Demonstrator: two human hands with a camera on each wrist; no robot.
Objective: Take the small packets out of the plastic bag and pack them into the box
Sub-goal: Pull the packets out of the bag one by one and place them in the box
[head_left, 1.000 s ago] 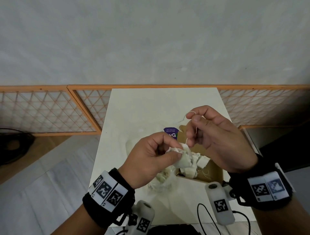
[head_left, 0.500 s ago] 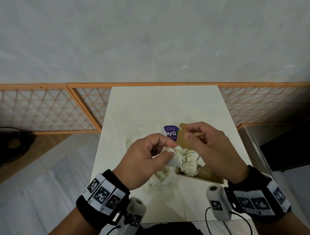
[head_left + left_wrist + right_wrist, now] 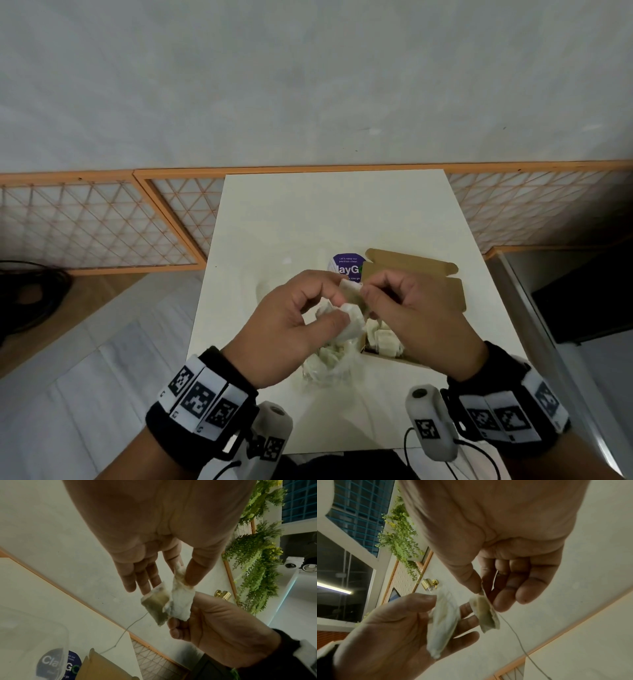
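Observation:
My left hand point(image 3: 337, 305) pinches a crumpled white packet point(image 3: 352, 323) between thumb and forefinger, above the box's left edge. My right hand point(image 3: 368, 296) meets it from the right and pinches a tan packet point(image 3: 485, 614). A thin string point(image 3: 518, 637) trails down from this packet. The two packets point(image 3: 180, 601) touch side by side between my hands. Under them the brown cardboard box point(image 3: 442, 291) lies with its flaps open and several pale packets point(image 3: 382, 337) inside. The clear plastic bag point(image 3: 325, 368), with more packets in it, lies under my left hand.
A clear container with a purple label point(image 3: 346, 269) stands just behind the box on the white table point(image 3: 308, 219). An orange lattice rail point(image 3: 102, 226) runs behind the table. A dark cabinet point(image 3: 589, 298) stands to the right.
My right hand has come down from holding the string up high and now pinches the tan packet against the white one. The left hand has kept its hold and risen slightly.

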